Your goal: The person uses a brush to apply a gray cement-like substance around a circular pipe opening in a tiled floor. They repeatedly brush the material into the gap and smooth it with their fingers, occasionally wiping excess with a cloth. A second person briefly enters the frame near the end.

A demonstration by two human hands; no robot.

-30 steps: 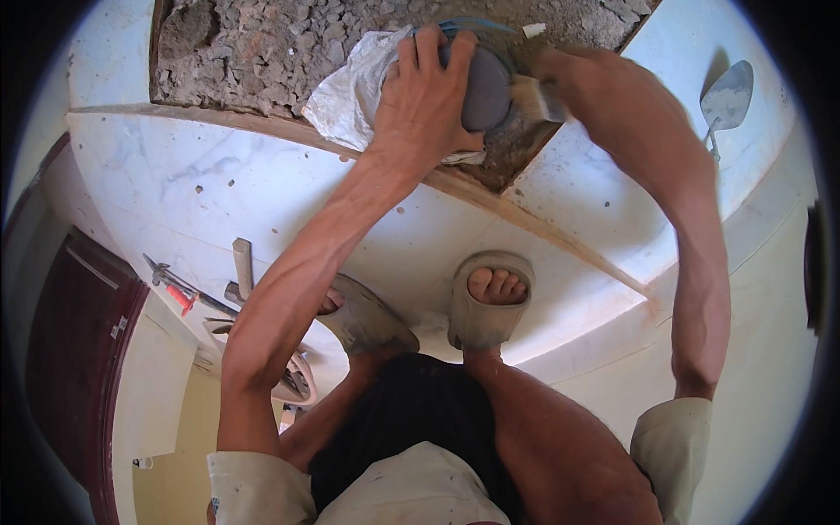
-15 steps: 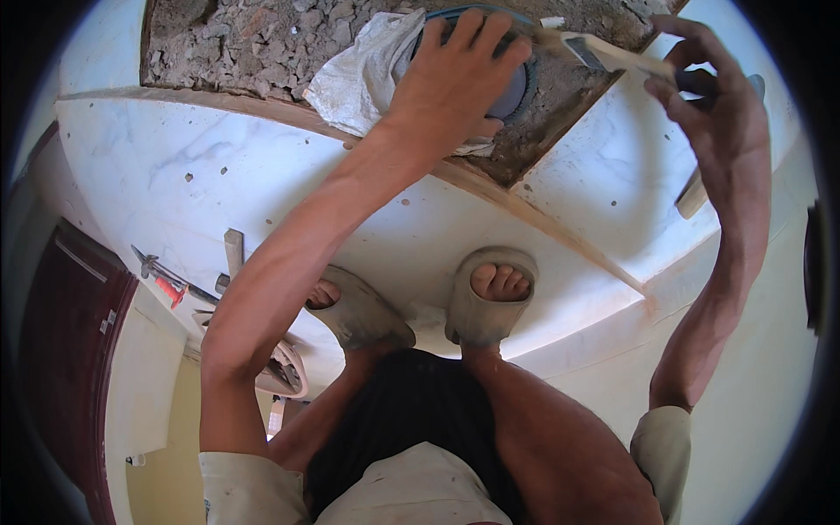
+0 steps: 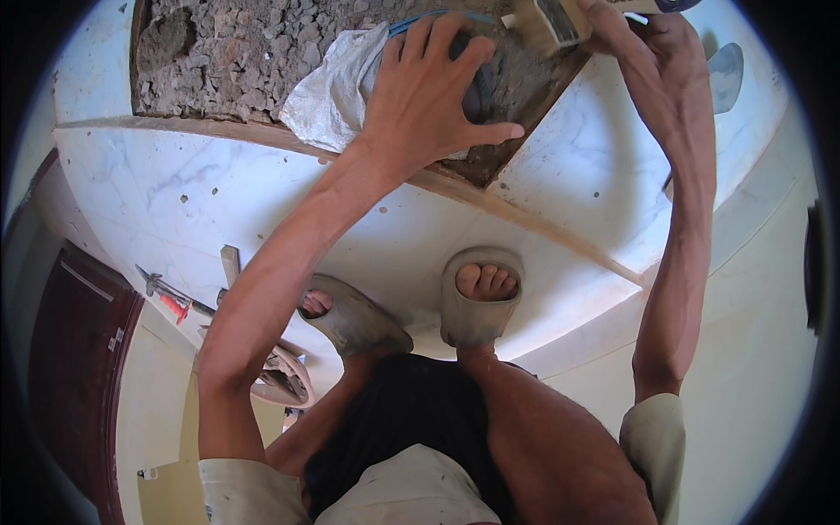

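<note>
My left hand [image 3: 429, 101] rests with spread fingers over a dark grey rounded object [image 3: 479, 92], which is mostly hidden under it; its thumb sticks out to the right. A crumpled white woven sack [image 3: 328, 92] lies against that object on the left, and a blue edge [image 3: 420, 22] curves behind the fingertips. Up at the top right, my right hand [image 3: 665, 70] is closed on a flat paintbrush [image 3: 560, 22], gripping it behind its metal band. The bristles point left, over the soil near the corner of the dug-out square; part of the handle is cut off by the frame.
Rubble and soil [image 3: 236, 66] fill the opening in the white marbled tiles [image 3: 560, 166]. A grey flat blade [image 3: 726, 79] lies right of my right wrist. Pliers with red grips [image 3: 175, 306], a hammer [image 3: 230, 262] and a pinkish basin [image 3: 289, 381] are at the left, near my sandalled feet.
My right hand has moved left and up with the paintbrush, and its wrist has turned. My left hand's fingers have spread wider, with the thumb swung out to the right.
</note>
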